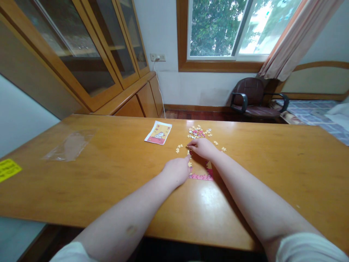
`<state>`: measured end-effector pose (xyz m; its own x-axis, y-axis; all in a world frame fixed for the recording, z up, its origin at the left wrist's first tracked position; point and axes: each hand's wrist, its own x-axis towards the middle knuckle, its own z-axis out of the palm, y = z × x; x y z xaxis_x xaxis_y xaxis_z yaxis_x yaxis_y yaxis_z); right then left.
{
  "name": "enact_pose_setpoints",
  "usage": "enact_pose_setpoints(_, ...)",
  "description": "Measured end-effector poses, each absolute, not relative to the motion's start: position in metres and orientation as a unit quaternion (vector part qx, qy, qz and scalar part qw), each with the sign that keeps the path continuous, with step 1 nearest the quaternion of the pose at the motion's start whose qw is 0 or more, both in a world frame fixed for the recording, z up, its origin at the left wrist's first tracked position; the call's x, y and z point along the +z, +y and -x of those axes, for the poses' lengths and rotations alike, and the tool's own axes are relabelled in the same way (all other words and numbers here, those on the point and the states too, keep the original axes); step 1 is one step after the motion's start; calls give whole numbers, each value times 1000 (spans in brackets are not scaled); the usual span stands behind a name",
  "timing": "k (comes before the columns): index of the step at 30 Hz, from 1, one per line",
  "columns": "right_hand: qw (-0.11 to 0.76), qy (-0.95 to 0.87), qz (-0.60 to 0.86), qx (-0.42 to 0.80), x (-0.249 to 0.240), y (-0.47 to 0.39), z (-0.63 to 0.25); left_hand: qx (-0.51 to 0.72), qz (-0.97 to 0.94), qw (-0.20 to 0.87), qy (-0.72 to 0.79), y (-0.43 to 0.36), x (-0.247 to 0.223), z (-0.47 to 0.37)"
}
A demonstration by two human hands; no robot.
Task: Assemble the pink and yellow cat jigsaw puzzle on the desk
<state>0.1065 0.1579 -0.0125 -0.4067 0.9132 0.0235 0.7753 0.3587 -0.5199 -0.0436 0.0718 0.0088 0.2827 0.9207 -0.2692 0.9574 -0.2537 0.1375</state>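
Note:
A partly joined puzzle border [201,177] lies on the table, its pink bottom row nearest me and its sides rising away from it. My left hand [177,170] rests at the border's left side, index finger stretched out onto the pieces there. At the upper end of that side, my right hand [204,147] pinches a small yellowish puzzle piece [188,147] between thumb and fingers. Part of the border's right side is hidden under my right forearm. Beyond my right hand sits a pile of loose puzzle pieces [196,132].
Several stray pieces [178,148] lie left of my right hand, and others [223,149] to its right. A picture card [159,133] with a yellow and pink print lies farther left. A clear plastic bag [71,145] and a yellow label [9,170] are on the table's left part.

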Motion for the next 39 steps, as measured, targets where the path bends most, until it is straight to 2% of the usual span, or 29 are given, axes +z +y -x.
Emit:
enact_pose_setpoints(15, 187, -775, 519, 307, -18, 159, -106, -76, -787, 152, 593, 72, 11, 44)
enact_pose_setpoints(28, 112, -816, 537, 183, -10, 152, -99, -71, -786, 162, 593, 72, 12, 43)
enact_pose_setpoints(36, 208, -748, 534, 334, -12, 158, -105, -26, -786, 165, 595, 72, 9, 44)
enact_pose_setpoints(39, 245, -704, 574, 341, -11, 165, -112, 10, -784, 173, 596, 78, 7, 45)
